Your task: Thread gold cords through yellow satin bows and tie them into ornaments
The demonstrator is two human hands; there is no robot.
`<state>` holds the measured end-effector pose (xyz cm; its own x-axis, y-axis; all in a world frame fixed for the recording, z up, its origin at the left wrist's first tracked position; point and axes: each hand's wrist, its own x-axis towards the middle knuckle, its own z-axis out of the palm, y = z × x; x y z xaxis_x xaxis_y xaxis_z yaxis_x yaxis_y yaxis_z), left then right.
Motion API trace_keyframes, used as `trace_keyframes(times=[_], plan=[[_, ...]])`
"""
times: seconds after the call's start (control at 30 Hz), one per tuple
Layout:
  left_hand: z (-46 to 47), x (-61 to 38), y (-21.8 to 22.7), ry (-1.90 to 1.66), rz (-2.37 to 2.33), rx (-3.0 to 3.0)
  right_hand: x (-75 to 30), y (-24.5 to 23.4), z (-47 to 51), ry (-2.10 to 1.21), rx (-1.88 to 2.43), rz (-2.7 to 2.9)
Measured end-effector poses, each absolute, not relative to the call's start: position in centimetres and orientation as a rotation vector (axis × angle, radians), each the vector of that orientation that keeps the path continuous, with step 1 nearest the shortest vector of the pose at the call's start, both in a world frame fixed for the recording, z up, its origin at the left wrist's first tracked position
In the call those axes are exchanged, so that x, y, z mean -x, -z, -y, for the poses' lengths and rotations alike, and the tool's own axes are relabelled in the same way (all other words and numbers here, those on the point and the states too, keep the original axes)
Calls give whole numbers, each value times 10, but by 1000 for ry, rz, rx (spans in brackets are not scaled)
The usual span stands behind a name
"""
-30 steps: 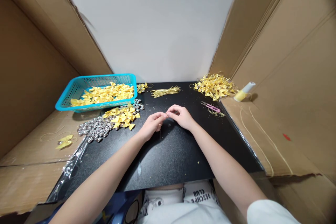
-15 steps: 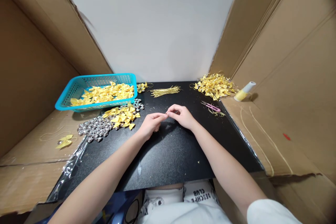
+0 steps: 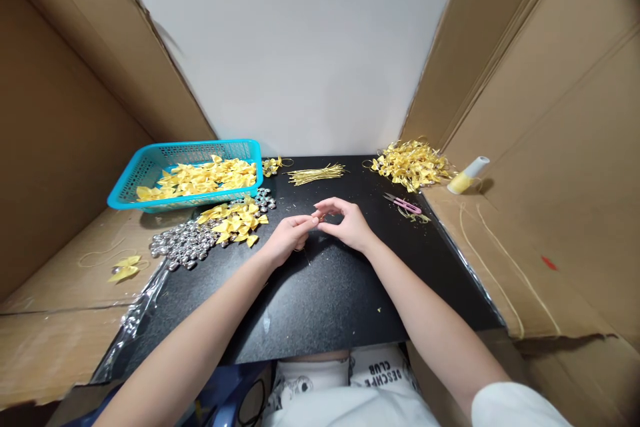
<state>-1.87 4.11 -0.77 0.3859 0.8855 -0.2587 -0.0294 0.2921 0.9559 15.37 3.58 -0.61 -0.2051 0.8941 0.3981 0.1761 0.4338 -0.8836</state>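
Over the middle of the black table my left hand (image 3: 289, 239) has its thumb and forefinger pinched together, on something too small to name. A thin strand shows just below its fingers. My right hand (image 3: 349, 225) curves in from the other side, its thumb and fingertips meeting the left fingertips; whatever is between them is hidden. Beyond the hands lies a bundle of gold cords (image 3: 316, 175). Yellow ribbon bows (image 3: 237, 221) lie left of my left hand, beside a spread of shiny silver beads (image 3: 184, 243). Pink-handled thread snips (image 3: 404, 203) rest to the right of my right hand.
A turquoise basket (image 3: 120, 195) of yellow bows stands at the back left. At the back right is a heap of yellow bows with gold loops (image 3: 413, 163), near a thread cone (image 3: 468, 175). One bow (image 3: 125, 268) lies on the left cardboard. Cardboard walls flank the black table (image 3: 320, 313).
The right hand's thumb and forefinger have spread slightly apart at the left fingertips. Both hands stay in the same spot, and the objects around them have not moved.
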Motion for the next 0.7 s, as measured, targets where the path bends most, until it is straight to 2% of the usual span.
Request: trace_keyframes(times=[0.4, 0.7], plan=[[-42, 19, 9, -764, -994, -1082, -153, 10, -37, -713, 994, 1690], [-41, 16, 7, -783, -1041, -1104, -157, 8, -37, -446, 1002, 1933]])
